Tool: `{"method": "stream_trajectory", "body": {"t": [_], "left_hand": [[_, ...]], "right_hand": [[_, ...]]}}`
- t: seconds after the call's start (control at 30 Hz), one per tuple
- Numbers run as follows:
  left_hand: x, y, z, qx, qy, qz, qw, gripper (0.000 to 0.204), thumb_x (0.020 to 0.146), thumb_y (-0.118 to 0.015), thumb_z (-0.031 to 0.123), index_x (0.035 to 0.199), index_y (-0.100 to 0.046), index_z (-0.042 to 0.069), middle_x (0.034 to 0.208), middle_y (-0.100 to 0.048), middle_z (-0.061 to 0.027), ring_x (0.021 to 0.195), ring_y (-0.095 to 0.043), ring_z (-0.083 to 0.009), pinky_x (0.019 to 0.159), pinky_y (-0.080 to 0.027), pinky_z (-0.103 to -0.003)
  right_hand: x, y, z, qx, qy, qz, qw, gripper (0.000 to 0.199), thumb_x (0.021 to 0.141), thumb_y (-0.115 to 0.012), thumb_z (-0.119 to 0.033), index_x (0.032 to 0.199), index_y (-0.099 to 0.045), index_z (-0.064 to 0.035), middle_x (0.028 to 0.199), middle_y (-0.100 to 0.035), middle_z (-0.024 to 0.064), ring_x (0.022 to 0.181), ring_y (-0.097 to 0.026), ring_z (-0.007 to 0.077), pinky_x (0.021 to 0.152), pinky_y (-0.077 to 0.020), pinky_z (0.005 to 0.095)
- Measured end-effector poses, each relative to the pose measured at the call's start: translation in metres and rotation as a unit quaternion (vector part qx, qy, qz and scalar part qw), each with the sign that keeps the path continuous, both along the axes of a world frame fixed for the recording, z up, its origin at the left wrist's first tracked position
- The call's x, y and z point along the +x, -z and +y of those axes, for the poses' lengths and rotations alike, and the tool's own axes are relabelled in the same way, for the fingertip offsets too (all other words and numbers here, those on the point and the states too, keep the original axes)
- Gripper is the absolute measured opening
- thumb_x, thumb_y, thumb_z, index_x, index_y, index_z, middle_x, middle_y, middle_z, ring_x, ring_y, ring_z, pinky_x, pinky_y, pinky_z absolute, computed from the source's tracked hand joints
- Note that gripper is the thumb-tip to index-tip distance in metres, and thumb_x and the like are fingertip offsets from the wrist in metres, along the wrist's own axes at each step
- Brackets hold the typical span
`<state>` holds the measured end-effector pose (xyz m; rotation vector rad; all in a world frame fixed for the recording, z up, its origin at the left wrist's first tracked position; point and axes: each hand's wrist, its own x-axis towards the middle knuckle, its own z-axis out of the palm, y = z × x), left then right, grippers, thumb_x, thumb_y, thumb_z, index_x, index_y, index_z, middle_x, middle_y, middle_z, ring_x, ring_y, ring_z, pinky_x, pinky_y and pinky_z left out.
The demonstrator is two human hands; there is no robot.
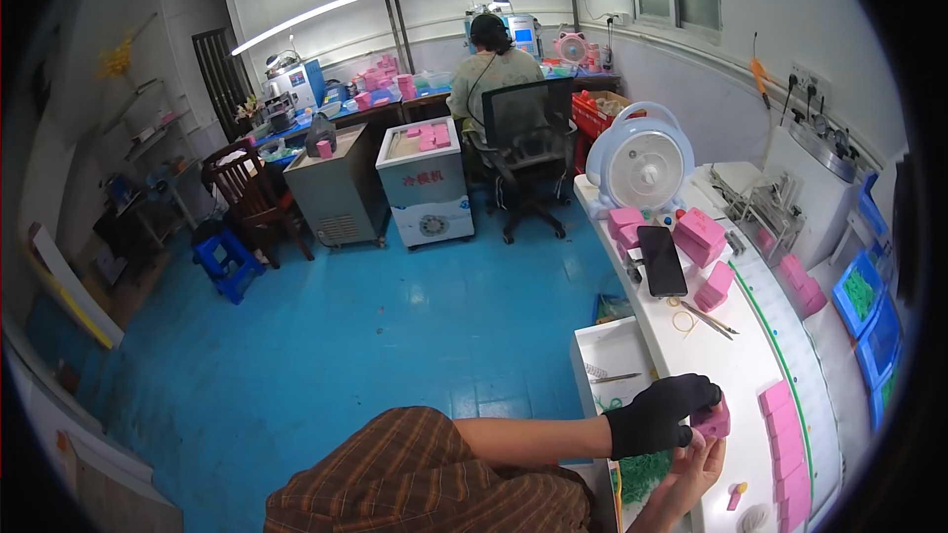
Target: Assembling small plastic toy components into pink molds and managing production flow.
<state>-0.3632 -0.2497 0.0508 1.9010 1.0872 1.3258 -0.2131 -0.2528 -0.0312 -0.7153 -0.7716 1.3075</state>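
A small pink block [717,420] is held between my two hands over the near part of the white table [706,350]. My left hand [654,417], in a black glove, closes on it from the left and above. My bare right hand [694,472] grips the same block from below, fingers bent around its lower edge. Part of the block is hidden by the fingers. A row of pink blocks [785,454] lies to the right of my hands. Closer to me on the table are a small pink piece with a yellow top [737,495] and a whitish round thing [753,517].
An open white drawer [612,341] juts out left of the table, with green bits [644,479] nearby. Further along stand a phone [662,262], thin tools [711,321] and a blue fan [642,163]. Another person [499,79] sits at the far bench behind an office chair [528,128].
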Motion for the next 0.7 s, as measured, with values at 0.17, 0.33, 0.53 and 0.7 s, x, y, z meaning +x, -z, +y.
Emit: {"method": "stream_trajectory", "body": {"t": [0.17, 0.33, 0.53, 0.7], "left_hand": [[0.0, 0.0, 0.002, 0.024, 0.017, -0.021, 0.999, 0.056, 0.064, -0.079, 0.015, 0.111, -0.054, -0.003, 0.097, -0.06, -0.0153, 0.09, -0.06, -0.0302, 0.08, -0.048, -0.036], [0.02, 0.0, 0.0, -0.008, 0.047, -0.028, 0.998, 0.055, 0.068, -0.078, 0.013, 0.114, -0.053, -0.004, 0.098, -0.062, -0.0159, 0.09, -0.062, -0.0283, 0.08, -0.049, -0.035], [0.042, 0.015, 0.013, 0.032, 0.086, 0.01, 0.996, 0.042, 0.082, -0.065, 0.01, 0.12, -0.052, -0.003, 0.099, -0.066, -0.0166, 0.091, -0.065, -0.0229, 0.082, -0.049, -0.034], [0.056, -0.005, 0.023, -0.129, 0.1, 0.024, 0.986, 0.045, 0.088, -0.06, 0.008, 0.128, -0.044, -0.005, 0.095, -0.069, -0.0123, 0.086, -0.065, -0.0144, 0.076, -0.051, -0.028]], "right_hand": [[0.0, -0.008, -0.004, -0.009, 0.006, -0.009, 1.0, 0.02, 0.095, -0.056, -0.018, 0.112, -0.056, -0.0073, 0.095, -0.062, 0.0, 0.082, -0.06, 0.005, 0.058, -0.0427, 0.0173], [0.014, -0.02, -0.019, -0.023, 0.045, -0.062, 0.997, 0.018, 0.096, -0.056, -0.022, 0.108, -0.06, -0.0085, 0.091, -0.063, -0.0018, 0.079, -0.059, 0.0028, 0.055, -0.0374, 0.0154], [0.023, -0.047, -0.033, -0.095, 0.148, -0.182, 0.967, 0.018, 0.092, -0.055, -0.014, 0.103, -0.065, -0.0021, 0.087, -0.066, 0.0015, 0.076, -0.06, 0.0059, 0.054, -0.0416, 0.0172], [0.033, -0.043, -0.024, -0.064, 0.134, -0.117, 0.982, 0.018, 0.094, -0.053, -0.01, 0.106, -0.063, 0.0, 0.09, -0.061, 0.0006, 0.078, -0.058, 0.0056, 0.06, -0.0525, 0.0211]]}}
